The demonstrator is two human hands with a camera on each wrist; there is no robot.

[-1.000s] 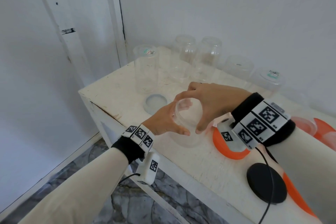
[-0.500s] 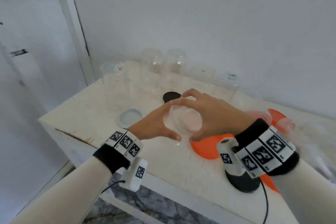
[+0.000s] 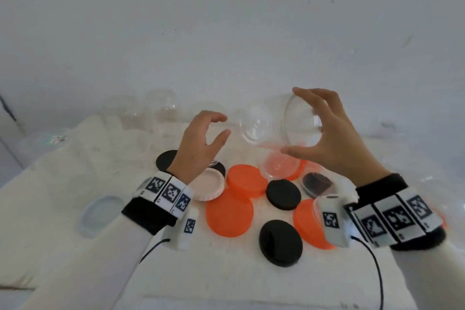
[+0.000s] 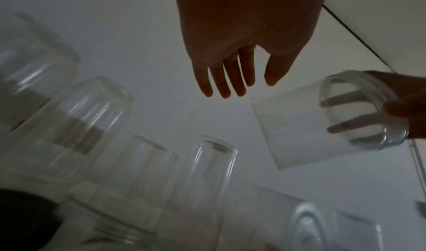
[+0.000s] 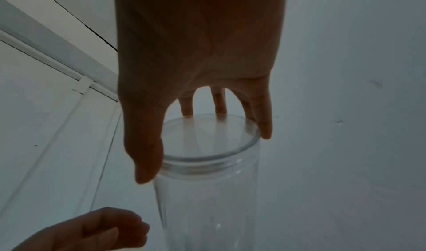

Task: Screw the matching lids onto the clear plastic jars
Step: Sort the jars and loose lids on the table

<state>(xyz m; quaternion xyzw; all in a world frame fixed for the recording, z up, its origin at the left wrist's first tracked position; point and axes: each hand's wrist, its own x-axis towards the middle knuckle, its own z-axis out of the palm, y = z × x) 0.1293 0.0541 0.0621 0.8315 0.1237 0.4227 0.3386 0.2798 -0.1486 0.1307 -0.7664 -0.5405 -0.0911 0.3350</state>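
Observation:
My right hand (image 3: pixel 299 121) grips a clear plastic jar (image 3: pixel 264 128) by its open threaded mouth and holds it on its side in the air, bottom pointing left. The right wrist view shows thumb and fingers of that hand (image 5: pixel 204 156) curled round the jar's rim (image 5: pixel 207 145). My left hand (image 3: pixel 224 125) hovers just left of the jar's bottom, fingers loosely curled, holding nothing. In the left wrist view its fingers (image 4: pixel 228 79) hang free, apart from the jar (image 4: pixel 311 127). Loose lids lie on the table below: orange (image 3: pixel 229 211), black (image 3: pixel 280 245), pale (image 3: pixel 207 186).
Several upside-down clear jars (image 3: pixel 161 111) stand along the back of the white table (image 3: pixel 50 184) by the wall. A clear lid (image 3: pixel 100 211) lies at the left; more clear lids (image 3: pixel 281 166) sit among the orange ones. The table's front edge is close to my wrists.
The jar, held by both hands at the table a second ago, is now lifted, tipped on its side and carried right by the right hand. The left hand has let go.

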